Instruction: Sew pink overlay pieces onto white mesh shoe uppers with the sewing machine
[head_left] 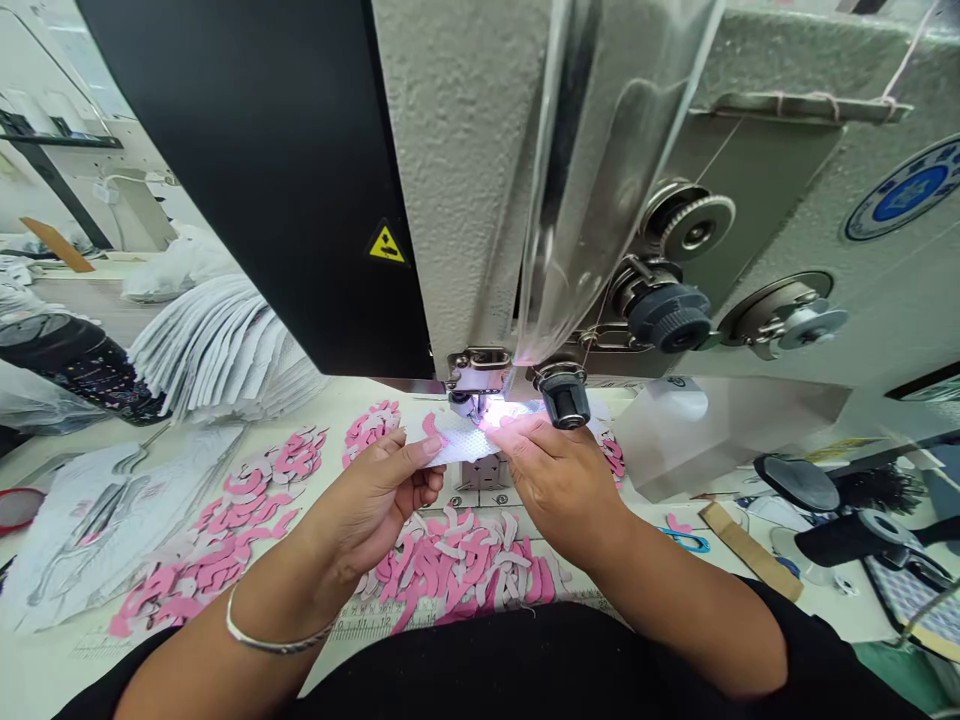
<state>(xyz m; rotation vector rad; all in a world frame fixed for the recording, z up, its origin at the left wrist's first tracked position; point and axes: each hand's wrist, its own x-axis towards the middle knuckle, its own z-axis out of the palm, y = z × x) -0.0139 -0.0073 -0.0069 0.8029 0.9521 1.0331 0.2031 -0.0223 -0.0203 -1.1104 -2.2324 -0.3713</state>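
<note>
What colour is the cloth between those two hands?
The cloth is mostly white, with a curved pink shape; the head view shows it.

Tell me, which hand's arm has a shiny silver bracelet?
The left hand, whose thumb rests on the white textured cloth: a thin silver metal bracelet circles its forearm. The right hand has no bracelet on its arm.

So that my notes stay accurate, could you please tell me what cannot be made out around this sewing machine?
All in the head view:
Stitching spot on the white cloth: lost in bright glare.
Part of the cloth: hidden behind the right hand.
Top of the sewing machine: cut off by the upper edge.
Lettering on the round sticker: too blurred, and cut by the right edge.
</note>
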